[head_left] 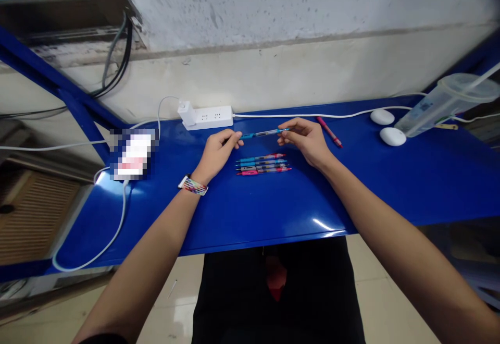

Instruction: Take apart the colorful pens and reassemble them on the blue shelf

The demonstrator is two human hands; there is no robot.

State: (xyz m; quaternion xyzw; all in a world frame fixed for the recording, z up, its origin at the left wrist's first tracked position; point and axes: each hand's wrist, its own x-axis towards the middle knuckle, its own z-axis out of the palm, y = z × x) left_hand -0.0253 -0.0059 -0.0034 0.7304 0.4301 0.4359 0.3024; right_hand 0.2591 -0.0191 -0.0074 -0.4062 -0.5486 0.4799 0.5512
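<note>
A blue pen with a clear barrel [263, 133] is held level above the blue tabletop. My left hand [221, 151] pinches its blue end between thumb and fingers. At the other end, the fingertips of my right hand [302, 138] close on the tip. Just below lies a row of several pens [262, 164], side by side and lengthwise left to right; some have red or pink parts, others blue or grey. To the right of my right hand a red pen [330, 132] rests slanted on the table.
A white power strip [213, 117] with a plugged-in charger stands by the wall. On the left lies a blurred-out phone [135, 154] with a white cable [122, 219]. Two white rounded objects [392, 136] and a tilted clear plastic container [425, 107] are at the right.
</note>
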